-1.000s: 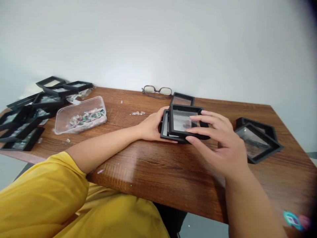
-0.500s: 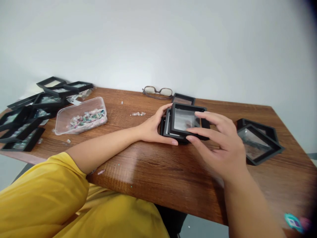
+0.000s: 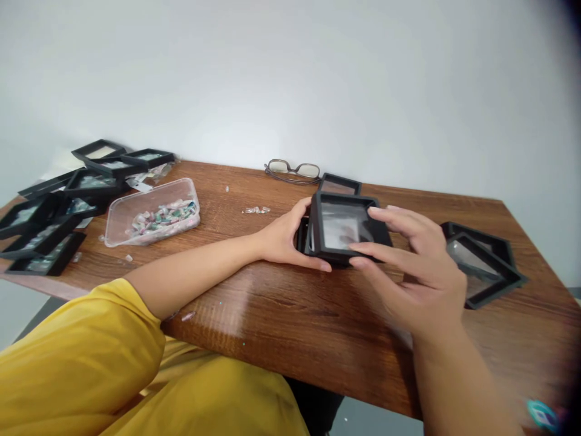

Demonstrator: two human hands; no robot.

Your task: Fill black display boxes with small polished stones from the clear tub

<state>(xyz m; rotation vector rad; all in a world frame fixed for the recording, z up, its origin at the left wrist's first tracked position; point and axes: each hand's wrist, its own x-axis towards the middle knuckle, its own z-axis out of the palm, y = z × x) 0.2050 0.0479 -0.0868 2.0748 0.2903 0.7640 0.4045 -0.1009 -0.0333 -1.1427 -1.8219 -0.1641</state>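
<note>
A small stack of black display frames sits on the wooden table in front of me. My left hand (image 3: 285, 239) wraps the left side of the lower frames (image 3: 303, 235), thumb along the near edge. Above them, a black frame with a clear film window (image 3: 339, 225) rests at a slight tilt. My right hand (image 3: 424, 272) holds this upper frame by its right and near edges, thumb and fingers closed on it. Part of the lower stack is hidden behind the upper frame and both hands.
Two black frames (image 3: 483, 266) overlap at the right. Eyeglasses (image 3: 295, 171) and another frame (image 3: 340, 183) stand by the wall. At left are a clear plastic tub (image 3: 118, 221) of coloured stone chips and several filled black frames (image 3: 45, 236). Loose clear pieces (image 3: 258, 210) lie mid-table.
The upper frame has tilted and shifted slightly, covering more of the frame beneath. My right hand has moved a little right with it. My left hand keeps its hold.
</note>
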